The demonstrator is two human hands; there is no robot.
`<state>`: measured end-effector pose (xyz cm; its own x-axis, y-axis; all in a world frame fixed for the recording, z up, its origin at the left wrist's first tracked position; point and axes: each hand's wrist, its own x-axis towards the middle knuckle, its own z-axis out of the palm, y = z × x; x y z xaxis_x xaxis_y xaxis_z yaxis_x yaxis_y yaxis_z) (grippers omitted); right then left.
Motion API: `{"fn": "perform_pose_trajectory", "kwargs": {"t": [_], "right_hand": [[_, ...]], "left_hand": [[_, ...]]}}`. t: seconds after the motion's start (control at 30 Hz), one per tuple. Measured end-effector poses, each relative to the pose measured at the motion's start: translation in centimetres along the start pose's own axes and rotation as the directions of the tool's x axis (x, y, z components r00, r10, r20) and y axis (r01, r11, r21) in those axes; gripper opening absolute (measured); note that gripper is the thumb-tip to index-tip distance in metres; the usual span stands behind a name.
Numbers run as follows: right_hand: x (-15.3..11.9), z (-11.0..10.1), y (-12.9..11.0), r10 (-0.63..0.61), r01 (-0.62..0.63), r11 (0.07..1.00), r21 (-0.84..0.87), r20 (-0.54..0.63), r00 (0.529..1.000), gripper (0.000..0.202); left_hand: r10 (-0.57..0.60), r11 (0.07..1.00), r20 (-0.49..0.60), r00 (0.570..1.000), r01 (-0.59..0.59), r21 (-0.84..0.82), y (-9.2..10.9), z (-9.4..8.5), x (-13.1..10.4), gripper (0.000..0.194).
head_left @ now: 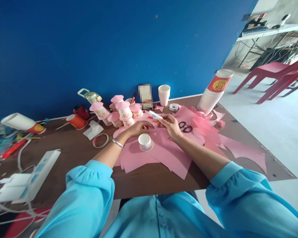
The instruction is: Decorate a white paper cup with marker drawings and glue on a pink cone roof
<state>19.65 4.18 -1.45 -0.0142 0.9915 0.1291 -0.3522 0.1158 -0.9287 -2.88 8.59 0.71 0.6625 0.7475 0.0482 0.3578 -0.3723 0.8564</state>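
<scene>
My right hand point(171, 126) grips a small white glue tube point(156, 115) with blue print, held tilted over the pink paper. My left hand point(142, 128) is just left of it, fingers curved and apart, with nothing visible in them. Below my hands, a small printed paper cup point(145, 142) stands mouth up on pink paper sheets point(139, 160). Behind my left hand are several printed cups with pink paper cone tops point(123, 110), some stacked on others.
Black-handled scissors point(185, 127) lie on the paper at right. A leaning cup stack point(211, 96), a white cup point(164, 96) and a tape roll point(173, 107) stand toward the back. At left are a tape ring point(100, 140), a red cup point(76, 121) and a power strip point(38, 175).
</scene>
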Motion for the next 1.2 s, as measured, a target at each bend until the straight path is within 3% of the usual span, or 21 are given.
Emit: {"fn": "perform_pose_trajectory", "kwargs": {"t": [0.17,0.37,0.5,0.73,0.9,1.1,1.2], "right_hand": [[0.0,-0.2,-0.1,-0.035,0.036,0.997,-0.064,0.012,0.999,0.061],[0.2,-0.3,0.5,-0.08,0.09,0.978,-0.188,0.061,0.995,0.059],[0.1,-0.5,0.7,-0.096,0.127,0.943,-0.309,0.114,0.989,0.056],[-0.5,-0.7,0.0,-0.168,0.238,0.784,-0.573,0.174,0.97,0.024],[-0.7,-0.7,-0.1,-0.17,0.284,0.706,-0.649,0.234,0.957,0.021],[-0.6,-0.8,0.7,-0.139,0.294,0.665,-0.687,0.272,0.952,0.026],[-0.3,-1.1,0.8,-0.14,0.302,0.579,-0.757,0.272,0.952,0.021]], "left_hand": [[-0.024,0.994,-0.285,0.958,-0.007,-0.108,-0.8,0.6,-1.1,0.051],[-0.018,0.997,-0.48,0.877,-0.022,-0.078,-1.8,1.2,-1.7,0.044],[0.014,0.999,-0.482,0.876,-0.028,-0.021,-1.8,1.4,-1.8,0.043],[0.113,0.985,-0.398,0.91,-0.051,0.163,-0.9,1.3,-2.9,0.042],[0.187,0.955,-0.338,0.922,-0.091,0.282,-0.6,1.3,-3.3,0.038],[0.215,0.954,-0.338,0.916,-0.123,0.274,-0.4,1.5,-3.4,0.044],[0.219,0.95,-0.314,0.924,-0.129,0.283,-0.4,1.5,-3.2,0.047]]}}
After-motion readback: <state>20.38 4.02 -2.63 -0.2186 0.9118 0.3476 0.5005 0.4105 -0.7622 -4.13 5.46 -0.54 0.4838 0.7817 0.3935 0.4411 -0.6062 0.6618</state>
